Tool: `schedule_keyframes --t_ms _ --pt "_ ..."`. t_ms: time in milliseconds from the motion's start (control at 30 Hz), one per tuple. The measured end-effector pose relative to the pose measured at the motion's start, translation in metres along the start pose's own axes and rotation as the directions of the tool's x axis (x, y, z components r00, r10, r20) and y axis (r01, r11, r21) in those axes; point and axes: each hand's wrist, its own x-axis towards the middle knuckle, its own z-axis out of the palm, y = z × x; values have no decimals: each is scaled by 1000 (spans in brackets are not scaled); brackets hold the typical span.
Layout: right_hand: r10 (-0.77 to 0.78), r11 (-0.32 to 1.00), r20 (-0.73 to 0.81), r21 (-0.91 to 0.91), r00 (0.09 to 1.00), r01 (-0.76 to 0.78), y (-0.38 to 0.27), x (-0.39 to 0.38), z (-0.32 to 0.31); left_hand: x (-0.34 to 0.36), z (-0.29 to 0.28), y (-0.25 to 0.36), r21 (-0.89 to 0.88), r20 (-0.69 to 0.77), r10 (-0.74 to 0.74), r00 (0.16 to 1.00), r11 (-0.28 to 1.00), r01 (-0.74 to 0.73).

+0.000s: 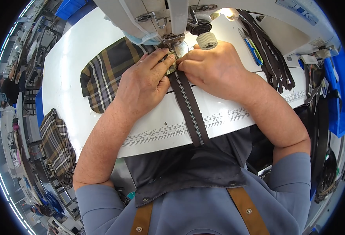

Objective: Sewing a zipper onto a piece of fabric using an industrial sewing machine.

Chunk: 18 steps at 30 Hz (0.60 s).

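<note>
A dark brown metal-toothed zipper point(190, 113) runs from under the sewing machine's needle area point(174, 43) down over the table's front edge. My left hand point(143, 82) has its fingers closed and pressed on a small olive patterned fabric piece point(172, 67) at the top of the zipper. My right hand point(215, 68) pinches the zipper's right edge just beside it, fingertips partly hidden. A plaid fabric panel point(106, 74) lies under the machine, left of and behind my left hand.
The white table point(74, 51) has a printed ruler along its front. More zippers point(268, 53) and blue snips point(254, 51) lie at right. Plaid pieces point(55, 145) hang at the left edge. Blue bins point(66, 8) stand around the table, with factory benches beyond.
</note>
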Motion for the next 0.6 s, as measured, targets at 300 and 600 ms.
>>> schedule_keyframes --t_ms 300,600 --pt "595 347 219 798 774 -492 29 3 -16 2 0 1 12 -16 -7 1000 1000 7" --pt "640 420 83 795 764 -438 24 7 -3 2 1 0 14 -43 6 999 1000 -5"
